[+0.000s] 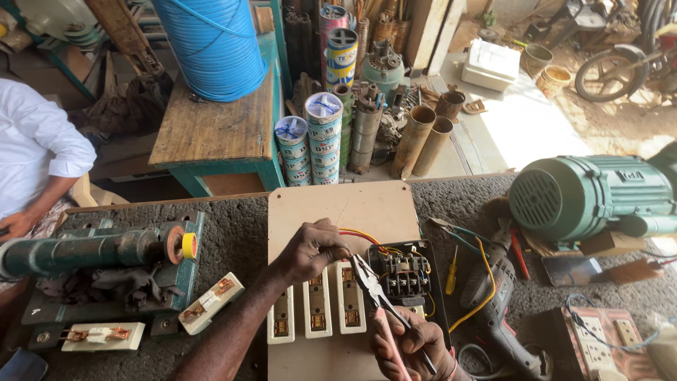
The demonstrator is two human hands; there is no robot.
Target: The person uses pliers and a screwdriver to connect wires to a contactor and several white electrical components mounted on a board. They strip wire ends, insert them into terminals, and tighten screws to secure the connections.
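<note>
Head cam, steep downward view, close over workbench (233, 233), facing forward

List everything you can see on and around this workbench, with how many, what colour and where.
wooden board: one, pale tan, bench centre
fuse holders: three on the board, white, side by side; three more loose at bench left
contactor: one, black, on the board's right side, red and yellow wires attached
pliers: one, tips at the contactor
electric motor: one, green, bench right
power drill: one, dark grey, right of the board
screwdriver: one, yellow handle, beside the contactor
tape roll: one, yellow, on a green cylinder at left
blue coil: one, on a wooden table behind
another person: white shirt, far left
left hand: pinching the wires
right hand: gripping the pliers' handles
</note>
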